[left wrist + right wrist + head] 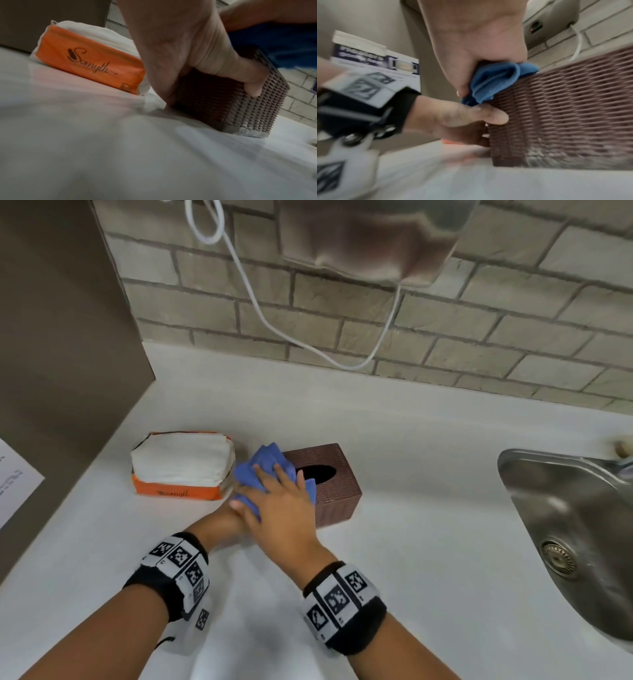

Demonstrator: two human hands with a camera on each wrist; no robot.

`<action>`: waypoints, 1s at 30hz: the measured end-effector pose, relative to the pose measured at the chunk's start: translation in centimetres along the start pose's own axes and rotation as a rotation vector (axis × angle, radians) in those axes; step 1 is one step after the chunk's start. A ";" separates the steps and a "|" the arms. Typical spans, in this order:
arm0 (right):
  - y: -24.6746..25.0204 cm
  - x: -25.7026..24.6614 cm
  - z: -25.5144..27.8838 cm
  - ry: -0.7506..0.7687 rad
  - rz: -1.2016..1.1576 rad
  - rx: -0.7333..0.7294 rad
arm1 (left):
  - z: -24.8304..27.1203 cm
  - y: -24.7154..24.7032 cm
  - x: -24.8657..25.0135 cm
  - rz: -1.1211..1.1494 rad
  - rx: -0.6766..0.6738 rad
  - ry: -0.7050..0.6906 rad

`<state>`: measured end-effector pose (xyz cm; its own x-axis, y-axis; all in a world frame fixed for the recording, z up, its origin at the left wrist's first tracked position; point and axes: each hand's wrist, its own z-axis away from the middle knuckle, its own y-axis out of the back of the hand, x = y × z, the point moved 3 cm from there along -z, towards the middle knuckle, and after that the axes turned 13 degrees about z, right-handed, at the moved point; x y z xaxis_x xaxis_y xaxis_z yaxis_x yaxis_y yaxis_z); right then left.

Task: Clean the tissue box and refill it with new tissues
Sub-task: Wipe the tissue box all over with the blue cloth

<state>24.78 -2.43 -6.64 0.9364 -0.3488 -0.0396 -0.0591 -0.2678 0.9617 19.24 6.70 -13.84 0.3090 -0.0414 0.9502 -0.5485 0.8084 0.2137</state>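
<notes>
A brown woven tissue box (337, 487) with an empty oval slot stands on the white counter (428, 460). My left hand (214, 65) grips its left end, with the thumb on the near side; in the head view my right hand mostly hides it. My right hand (277, 494) presses a bunched blue cloth (262, 469) onto the left part of the box's top, fingers spread over it. The right wrist view shows the blue cloth (494, 79) tucked between thumb and palm. An opened orange pack of white tissues (181, 467) lies just left of the box.
A steel sink (565, 522) is set into the counter at the right. A hand dryer (370, 237) hangs on the brick wall above, its white cable (260, 313) looping down. A brown partition (61, 337) with a paper notice (13, 477) closes the left side.
</notes>
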 end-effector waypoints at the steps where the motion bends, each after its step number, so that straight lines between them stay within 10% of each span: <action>1: 0.1 0.4 0.9 0.038 -0.008 0.025 | 0.1 0.3 -0.2 0.074 -0.013 0.041; 10: 0.0 11.5 2.5 -0.453 -0.172 0.053 | -0.1 -0.3 1.5 0.084 -0.016 -0.076; 20: -1.0 2.7 -2.7 0.034 -0.102 -0.149 | -0.1 -0.4 1.5 0.111 -0.045 -0.101; 26: 0.1 7.9 -5.4 -0.189 -0.072 -0.159 | -0.4 -0.4 0.8 0.123 0.014 -0.090; 30: 0.5 3.7 -4.1 0.046 -0.077 -0.041 | -0.5 -0.3 0.7 0.109 -0.012 -0.099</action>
<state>29.65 -0.23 -5.17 0.9524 -0.2870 -0.1025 0.0272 -0.2548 0.9666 19.97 6.69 -13.36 0.1698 -0.0103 0.9854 -0.5652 0.8181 0.1059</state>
